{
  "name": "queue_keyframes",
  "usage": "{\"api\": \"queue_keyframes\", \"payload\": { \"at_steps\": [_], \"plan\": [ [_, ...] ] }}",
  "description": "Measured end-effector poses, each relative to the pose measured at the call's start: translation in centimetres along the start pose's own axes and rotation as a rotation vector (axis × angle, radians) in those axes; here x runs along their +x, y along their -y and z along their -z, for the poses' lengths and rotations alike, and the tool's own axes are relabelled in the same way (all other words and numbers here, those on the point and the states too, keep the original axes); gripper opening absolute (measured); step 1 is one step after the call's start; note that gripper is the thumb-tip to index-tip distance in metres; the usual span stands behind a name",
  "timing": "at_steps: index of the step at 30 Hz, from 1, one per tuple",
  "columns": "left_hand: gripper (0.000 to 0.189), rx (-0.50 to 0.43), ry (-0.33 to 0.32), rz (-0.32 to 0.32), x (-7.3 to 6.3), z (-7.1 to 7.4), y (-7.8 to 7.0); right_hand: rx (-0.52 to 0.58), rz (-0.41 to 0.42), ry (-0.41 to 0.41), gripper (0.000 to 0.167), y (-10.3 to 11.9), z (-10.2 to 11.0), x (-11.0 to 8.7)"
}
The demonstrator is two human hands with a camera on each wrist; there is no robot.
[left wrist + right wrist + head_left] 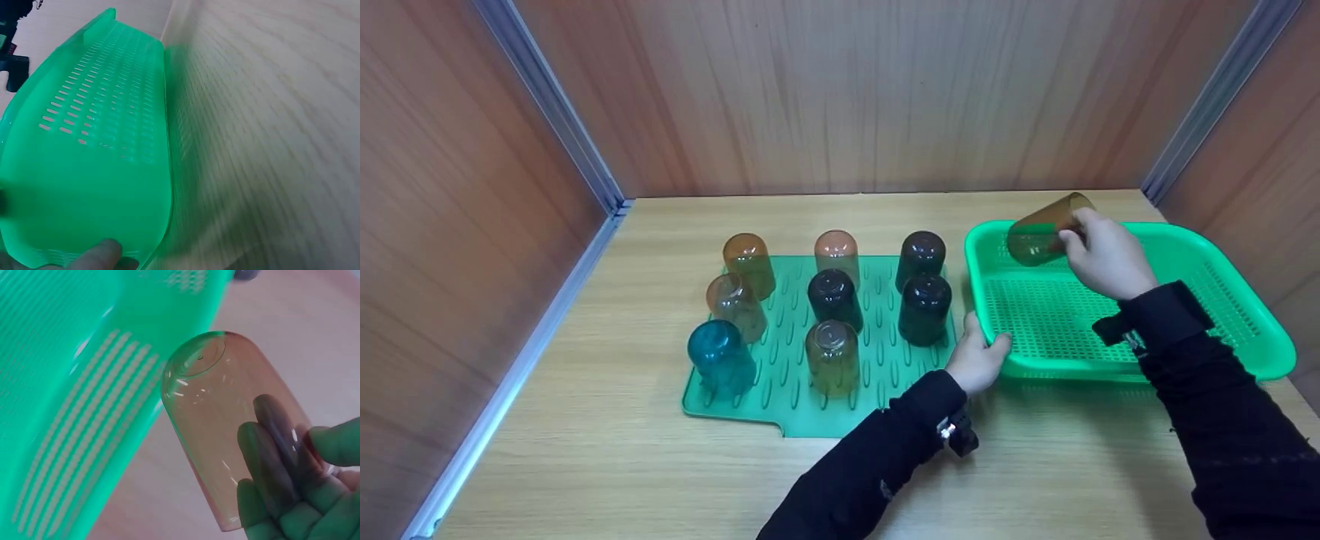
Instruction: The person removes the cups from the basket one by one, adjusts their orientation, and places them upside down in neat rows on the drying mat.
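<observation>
My right hand holds a clear amber-brown plastic cup, tilted, over the back left part of the green basket. In the right wrist view the cup lies across the fingers, with the thumb at its rim and its rounded base pointing away from the palm. At the basket's front left corner my left hand grips the rim, and its fingertip shows against the green wall in the left wrist view.
Left of the basket lies a green drying mat with several upside-down cups, among them a blue cup, an olive cup and a dark cup. Wooden panels enclose the table at the back and sides.
</observation>
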State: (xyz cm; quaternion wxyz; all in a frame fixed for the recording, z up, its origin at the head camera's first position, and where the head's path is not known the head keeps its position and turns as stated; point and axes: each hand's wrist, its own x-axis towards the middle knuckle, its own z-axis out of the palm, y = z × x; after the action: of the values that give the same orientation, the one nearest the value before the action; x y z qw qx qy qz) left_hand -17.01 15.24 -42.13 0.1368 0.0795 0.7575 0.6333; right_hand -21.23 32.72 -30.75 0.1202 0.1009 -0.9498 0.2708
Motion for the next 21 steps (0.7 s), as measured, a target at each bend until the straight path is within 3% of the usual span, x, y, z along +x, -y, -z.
{"api": "queue_keyframes", "payload": {
  "at_steps": [7,13,17,21],
  "plan": [
    [0.054,-0.084,0.025,-0.013,0.2,0.5,0.4,0.073,0.103,-0.059,0.018,3.2,-1.1,-1.1],
    [0.053,-0.098,0.045,0.038,0.3,1.4,0.6,0.167,0.196,-0.064,0.018,5.5,-2.0,-2.2],
    [0.056,-0.063,0.11,0.067,-0.4,2.8,0.4,0.24,0.209,-0.052,0.017,6.7,-2.4,-2.8],
    [0.057,-0.067,0.136,0.005,-1.5,4.8,-0.5,0.353,0.204,-0.055,0.016,7.7,-2.7,-3.4]
  ]
}}
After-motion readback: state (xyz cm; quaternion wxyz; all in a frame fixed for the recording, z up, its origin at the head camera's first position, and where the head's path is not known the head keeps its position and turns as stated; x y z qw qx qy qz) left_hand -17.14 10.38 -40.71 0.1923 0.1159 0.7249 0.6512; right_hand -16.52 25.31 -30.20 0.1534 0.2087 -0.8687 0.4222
